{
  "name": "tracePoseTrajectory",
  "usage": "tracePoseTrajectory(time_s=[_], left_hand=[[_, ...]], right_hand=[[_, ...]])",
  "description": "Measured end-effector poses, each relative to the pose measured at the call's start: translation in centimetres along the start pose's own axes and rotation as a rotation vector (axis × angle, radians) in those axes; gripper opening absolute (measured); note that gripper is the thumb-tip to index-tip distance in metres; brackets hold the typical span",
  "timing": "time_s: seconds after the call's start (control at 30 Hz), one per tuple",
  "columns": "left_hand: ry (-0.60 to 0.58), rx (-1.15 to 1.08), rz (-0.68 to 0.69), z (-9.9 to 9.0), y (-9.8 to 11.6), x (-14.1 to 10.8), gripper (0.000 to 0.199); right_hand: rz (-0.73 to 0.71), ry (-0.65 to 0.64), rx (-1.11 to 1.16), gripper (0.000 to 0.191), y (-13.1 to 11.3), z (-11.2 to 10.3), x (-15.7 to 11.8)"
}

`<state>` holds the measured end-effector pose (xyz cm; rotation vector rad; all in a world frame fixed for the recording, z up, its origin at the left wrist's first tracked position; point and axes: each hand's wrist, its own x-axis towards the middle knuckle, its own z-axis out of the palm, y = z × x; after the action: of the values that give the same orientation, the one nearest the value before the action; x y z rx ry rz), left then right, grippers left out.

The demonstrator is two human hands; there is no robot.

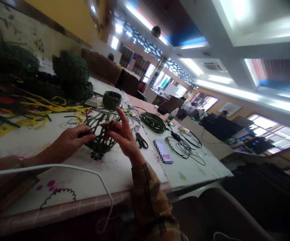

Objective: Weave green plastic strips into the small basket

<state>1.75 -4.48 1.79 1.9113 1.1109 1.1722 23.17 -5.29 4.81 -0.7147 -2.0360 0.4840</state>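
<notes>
- the half-woven basket [100, 134] sits on the worktop [114, 167] between my hands: dark green flat strips crossed in an open lattice, loose ends sticking up, rounded bowl shape.
- my left hand [69, 140] has its grip clamped on the basket's near side, fingers curled onto the strips.
- my right hand [123, 134] touches the far side, fingers spread apart, pinching one strip lightly.
- one small finished basket [112, 99] stands behind, tightly woven.
- one pair of scissors [141, 140] lies just beside my right hand, then one phone [163, 151].
- one coil of green cord [153, 122]; yellow strips [46, 110] tangled at left.
</notes>
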Motion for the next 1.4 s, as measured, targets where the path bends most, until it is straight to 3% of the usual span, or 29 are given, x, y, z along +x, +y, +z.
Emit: tracePoseTrajectory(time_s=[0.33, 0.43, 0.53, 0.67, 0.77, 0.97, 1.2, 1.4], left_hand=[[-0.054, -0.005, 0.058, -0.6, -0.3, 0.3, 0.035], [-0.100, 0.003, 0.084, -0.6, -0.5, 0.3, 0.034], [-0.122, 0.021, 0.119, -0.4, -0.5, 0.3, 0.034], [-0.033, -0.029, 0.053, 0.3, -0.7, 0.1, 0.036], [0.055, -0.088, -0.019, 0.8, -0.9, 0.0, 0.037], [0.142, -0.124, -0.065, 1.3, -0.9, 0.0, 0.037], [0.171, -0.158, -0.128, 1.6, -0.1, -0.1, 0.038], [0.241, -0.195, -0.173, 1.3, 0.7, 0.1, 0.037]], right_hand=[[-0.015, -0.148, 0.050, 0.084, 0.4, -1.1, -0.1], [0.100, -0.003, 0.135, 0.069, 0.5, 0.2, -0.1], [0.241, 0.250, 0.330, 0.055, 0.4, 2.1, 0.0], [0.334, 0.545, 0.509, 0.040, -0.6, 3.5, 0.2], [0.365, 0.680, 0.605, 0.031, -1.5, 3.7, 0.1], [0.377, 0.747, 0.662, 0.026, -2.4, 4.1, -0.6], [0.408, 0.735, 0.636, 0.025, -1.7, 3.9, -0.4], [0.172, 0.735, 0.219, 0.013, -2.6, 5.0, -2.2]])
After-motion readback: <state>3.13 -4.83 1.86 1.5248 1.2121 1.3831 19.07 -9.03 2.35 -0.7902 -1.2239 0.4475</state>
